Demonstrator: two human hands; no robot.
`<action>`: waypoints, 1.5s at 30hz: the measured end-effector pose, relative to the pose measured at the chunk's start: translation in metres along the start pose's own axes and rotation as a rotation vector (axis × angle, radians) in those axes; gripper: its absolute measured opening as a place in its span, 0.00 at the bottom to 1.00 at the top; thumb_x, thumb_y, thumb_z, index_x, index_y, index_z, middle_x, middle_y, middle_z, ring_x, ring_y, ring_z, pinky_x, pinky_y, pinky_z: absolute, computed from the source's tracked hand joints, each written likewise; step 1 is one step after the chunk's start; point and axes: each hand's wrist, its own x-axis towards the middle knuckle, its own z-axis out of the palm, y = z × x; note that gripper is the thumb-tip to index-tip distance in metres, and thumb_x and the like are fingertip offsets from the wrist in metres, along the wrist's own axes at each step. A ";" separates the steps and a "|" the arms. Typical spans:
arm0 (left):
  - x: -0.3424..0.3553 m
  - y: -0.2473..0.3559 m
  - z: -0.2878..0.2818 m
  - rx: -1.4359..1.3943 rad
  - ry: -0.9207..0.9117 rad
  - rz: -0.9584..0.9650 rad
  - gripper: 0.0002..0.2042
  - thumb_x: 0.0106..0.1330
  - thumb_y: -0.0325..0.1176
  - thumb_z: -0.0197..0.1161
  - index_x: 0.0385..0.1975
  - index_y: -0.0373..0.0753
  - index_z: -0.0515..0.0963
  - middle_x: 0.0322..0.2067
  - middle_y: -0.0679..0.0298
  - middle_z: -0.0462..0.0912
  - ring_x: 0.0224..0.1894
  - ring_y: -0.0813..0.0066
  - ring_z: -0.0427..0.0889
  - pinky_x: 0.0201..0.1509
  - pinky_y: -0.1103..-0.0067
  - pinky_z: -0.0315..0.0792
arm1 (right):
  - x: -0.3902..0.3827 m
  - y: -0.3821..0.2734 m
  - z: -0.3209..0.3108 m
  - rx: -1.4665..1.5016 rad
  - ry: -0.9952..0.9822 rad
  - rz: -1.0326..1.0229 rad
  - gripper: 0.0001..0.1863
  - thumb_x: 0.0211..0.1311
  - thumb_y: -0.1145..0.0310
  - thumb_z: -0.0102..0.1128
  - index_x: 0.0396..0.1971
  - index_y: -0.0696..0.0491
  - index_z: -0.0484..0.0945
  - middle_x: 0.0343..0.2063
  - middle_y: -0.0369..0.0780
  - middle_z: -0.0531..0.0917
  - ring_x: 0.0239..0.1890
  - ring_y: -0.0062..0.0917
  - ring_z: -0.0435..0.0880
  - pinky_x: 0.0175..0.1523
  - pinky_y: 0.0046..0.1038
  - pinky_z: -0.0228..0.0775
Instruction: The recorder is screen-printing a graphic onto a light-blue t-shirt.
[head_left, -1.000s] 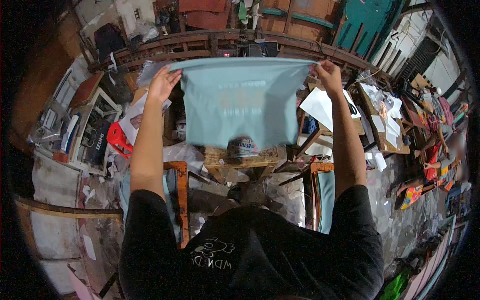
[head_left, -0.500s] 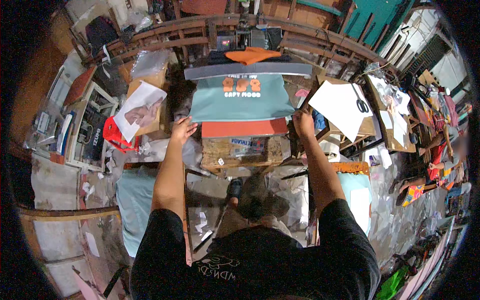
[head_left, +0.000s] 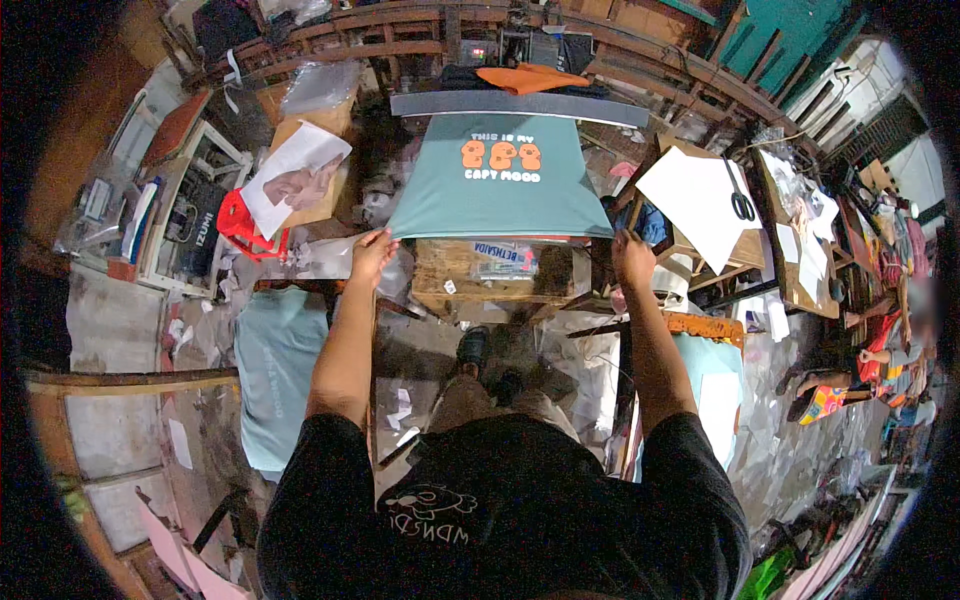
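A teal piece of fabric, likely a shirt (head_left: 500, 212), lies stretched over a flat board in front of me. Orange animal figures and white lettering are printed on it. My left hand (head_left: 374, 254) pinches its near left corner, while my right hand (head_left: 632, 260) grips the near right corner. Between them the near edge runs taut and nearly straight. A long grey bar (head_left: 520, 104) crosses the far end of the fabric, and behind it sits a bunched orange cloth (head_left: 532, 78). Only a thin strip of the red surface underneath shows along the near edge.
A wooden stand (head_left: 440, 285) supports the board. On the right table lie white sheets (head_left: 690, 205) and black scissors (head_left: 741, 200). At left are a printed sheet (head_left: 290, 185) and a red plastic stool (head_left: 245, 228). More teal fabric (head_left: 280, 370) hangs at my left. Another person sits far right.
Both hands have drawn the fabric's near edge toward me, over the red surface that showed before. The whole print now shows beyond the grey bar. My view has shifted slightly.
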 end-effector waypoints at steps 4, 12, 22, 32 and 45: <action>0.001 -0.013 -0.015 -0.050 0.000 0.016 0.09 0.64 0.33 0.67 0.37 0.35 0.78 0.30 0.63 0.84 0.29 0.80 0.81 0.32 0.85 0.74 | -0.018 -0.002 0.006 0.046 -0.031 0.009 0.09 0.64 0.61 0.54 0.35 0.49 0.78 0.34 0.44 0.83 0.33 0.46 0.83 0.34 0.44 0.75; -0.010 -0.020 -0.015 -0.139 -0.016 0.060 0.11 0.64 0.31 0.67 0.41 0.35 0.77 0.30 0.65 0.79 0.31 0.79 0.79 0.35 0.84 0.74 | -0.038 -0.005 -0.003 0.211 0.089 0.029 0.05 0.60 0.64 0.57 0.32 0.47 0.79 0.32 0.43 0.83 0.33 0.44 0.83 0.36 0.41 0.75; -0.007 -0.045 -0.027 -0.103 0.000 -0.005 0.09 0.66 0.33 0.65 0.40 0.36 0.78 0.29 0.66 0.80 0.28 0.80 0.77 0.31 0.82 0.73 | -0.049 0.002 0.006 0.212 0.003 -0.038 0.08 0.60 0.63 0.57 0.37 0.47 0.77 0.33 0.44 0.82 0.30 0.43 0.84 0.33 0.42 0.76; -0.094 -0.163 -0.002 0.356 -0.155 -0.045 0.10 0.67 0.36 0.60 0.39 0.35 0.77 0.24 0.67 0.79 0.24 0.78 0.77 0.26 0.81 0.72 | -0.018 0.007 -0.053 2.109 -0.002 0.817 0.49 0.55 0.24 0.45 0.56 0.58 0.65 0.49 0.48 0.78 0.47 0.41 0.81 0.53 0.44 0.76; -0.125 -0.121 0.133 0.714 -0.709 0.269 0.14 0.71 0.42 0.59 0.41 0.36 0.78 0.33 0.67 0.79 0.33 0.79 0.75 0.38 0.75 0.70 | 0.044 -0.025 -0.039 1.945 0.168 0.940 0.15 0.67 0.50 0.52 0.37 0.46 0.77 0.31 0.32 0.83 0.21 0.23 0.77 0.39 0.32 0.80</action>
